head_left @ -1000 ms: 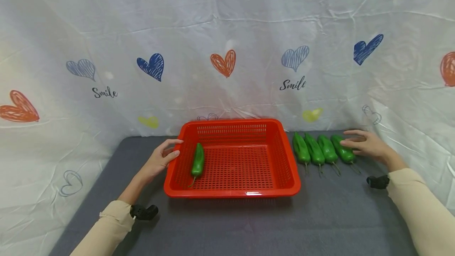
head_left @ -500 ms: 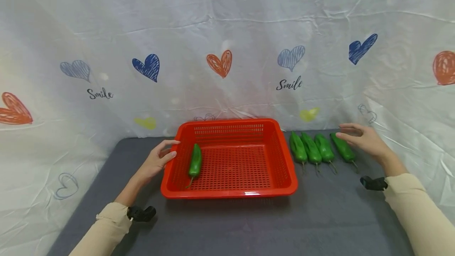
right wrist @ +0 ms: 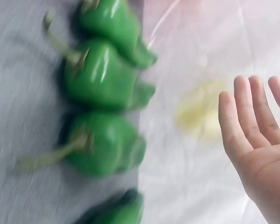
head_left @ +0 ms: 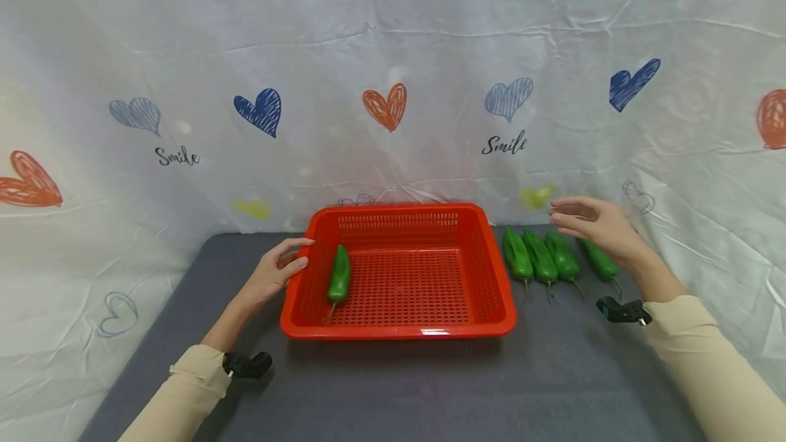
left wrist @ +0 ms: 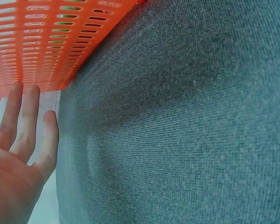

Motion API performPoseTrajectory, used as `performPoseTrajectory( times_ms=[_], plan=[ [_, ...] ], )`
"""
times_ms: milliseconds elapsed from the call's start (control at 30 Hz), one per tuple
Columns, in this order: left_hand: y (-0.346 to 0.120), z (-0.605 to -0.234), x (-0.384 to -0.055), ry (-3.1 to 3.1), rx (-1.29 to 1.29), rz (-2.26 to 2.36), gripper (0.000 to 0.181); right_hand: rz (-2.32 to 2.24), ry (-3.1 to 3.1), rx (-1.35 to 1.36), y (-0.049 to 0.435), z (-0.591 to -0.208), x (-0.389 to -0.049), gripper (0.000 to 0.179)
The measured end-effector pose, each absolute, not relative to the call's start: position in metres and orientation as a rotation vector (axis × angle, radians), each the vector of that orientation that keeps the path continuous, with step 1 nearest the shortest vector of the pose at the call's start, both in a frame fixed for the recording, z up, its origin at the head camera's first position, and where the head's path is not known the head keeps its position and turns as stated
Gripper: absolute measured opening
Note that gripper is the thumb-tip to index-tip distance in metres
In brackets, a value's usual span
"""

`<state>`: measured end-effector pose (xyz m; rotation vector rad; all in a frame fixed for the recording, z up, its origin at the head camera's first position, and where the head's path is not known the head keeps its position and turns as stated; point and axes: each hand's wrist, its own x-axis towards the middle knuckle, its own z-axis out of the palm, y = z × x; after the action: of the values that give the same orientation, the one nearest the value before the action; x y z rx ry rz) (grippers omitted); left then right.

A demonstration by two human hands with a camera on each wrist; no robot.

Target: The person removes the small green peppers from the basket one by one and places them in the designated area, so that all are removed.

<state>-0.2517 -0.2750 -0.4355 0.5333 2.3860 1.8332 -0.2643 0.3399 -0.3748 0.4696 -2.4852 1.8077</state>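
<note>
One green chili pepper (head_left: 340, 275) lies in the left part of a red plastic basket (head_left: 399, 333). My left hand (head_left: 273, 271) touches the basket's left rim, and in the left wrist view its fingers (left wrist: 30, 109) stretch loosely along the outer wall. Over the table's right side hovers my right hand (head_left: 604, 227), its fingers extended and nothing held. Below it a single green pepper (head_left: 600, 261) lies slightly apart, partly covered by the hand. Just right of the basket, three more peppers (head_left: 540, 258) lie side by side with stems toward me; the right wrist view shows them blurred (right wrist: 102, 77).
A dark grey cloth (head_left: 399, 387) covers the table. Behind it hangs a white curtain (head_left: 442, 169) printed with hearts and words, close to the basket's back rim. Both wrists wear small black cameras (head_left: 245, 365).
My right hand has let go of the rightmost pepper, which now lies apart from the other three, then risen and moved left. The left hand stays at the basket rim.
</note>
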Motion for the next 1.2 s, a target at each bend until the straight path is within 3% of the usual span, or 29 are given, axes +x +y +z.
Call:
performPoseTrajectory(
  times_ms=[800,1200],
  plan=[
    [-0.273,-0.432,-0.252,2.421,0.558,1.84,0.042,1.944,-2.452,0.632,0.243,-0.335,-0.29,0.047],
    [-0.274,-0.432,-0.249,2.427,0.559,1.812,0.043,2.032,-2.403,0.837,0.193,-0.323,-0.301,0.037]
  ],
)
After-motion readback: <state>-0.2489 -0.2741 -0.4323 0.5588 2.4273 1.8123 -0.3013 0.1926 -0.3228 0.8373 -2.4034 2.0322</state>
